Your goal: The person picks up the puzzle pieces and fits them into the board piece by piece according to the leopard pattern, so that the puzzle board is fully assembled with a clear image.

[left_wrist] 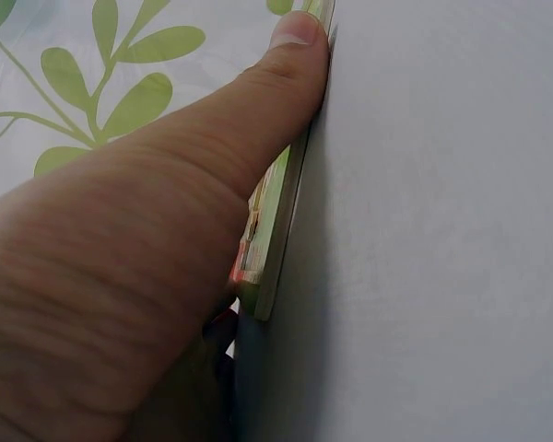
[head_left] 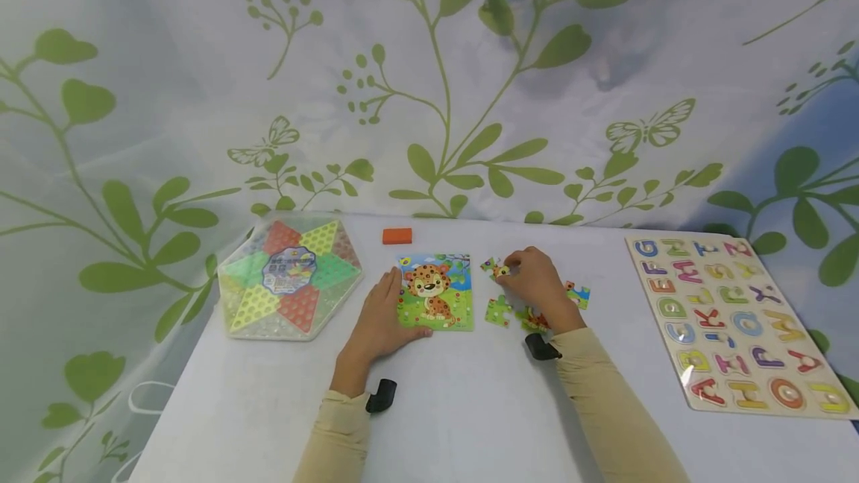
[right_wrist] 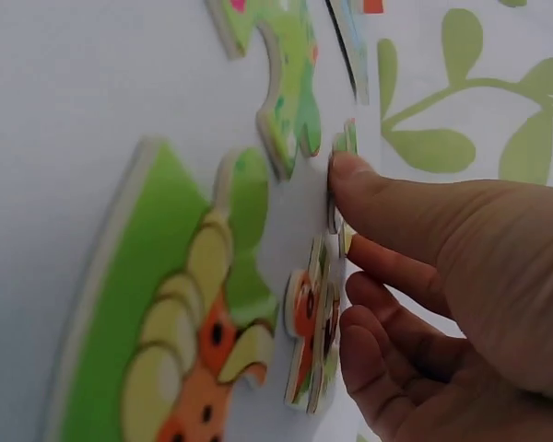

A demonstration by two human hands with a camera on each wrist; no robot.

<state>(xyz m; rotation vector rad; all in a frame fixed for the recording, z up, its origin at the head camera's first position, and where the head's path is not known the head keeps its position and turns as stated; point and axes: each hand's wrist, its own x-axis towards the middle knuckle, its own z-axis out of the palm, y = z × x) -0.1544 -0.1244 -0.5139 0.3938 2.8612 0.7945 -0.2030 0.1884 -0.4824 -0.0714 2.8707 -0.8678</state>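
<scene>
A square leopard picture puzzle board (head_left: 439, 308) lies flat on the table in the head view. My left hand (head_left: 381, 317) rests against it, fingers along its left side and thumb by the lower edge. In the left wrist view the thumb (left_wrist: 286, 78) touches the board's edge (left_wrist: 272, 249). My right hand (head_left: 537, 282) pinches a small puzzle piece (head_left: 501, 272) between thumb and fingers, right of the board. Around that hand lie a green puzzle piece (head_left: 498, 311), a leopard-patterned piece (right_wrist: 198, 341), partly under the wrist in the head view, and a blue-and-red piece (head_left: 579, 294).
An orange block (head_left: 397, 235) sits behind the board. At the left is a hexagonal Chinese checkers set (head_left: 290, 278). A wooden alphabet board (head_left: 738, 326) lies at the right. A leaf-patterned curtain (head_left: 429, 95) hangs along the table's back edge.
</scene>
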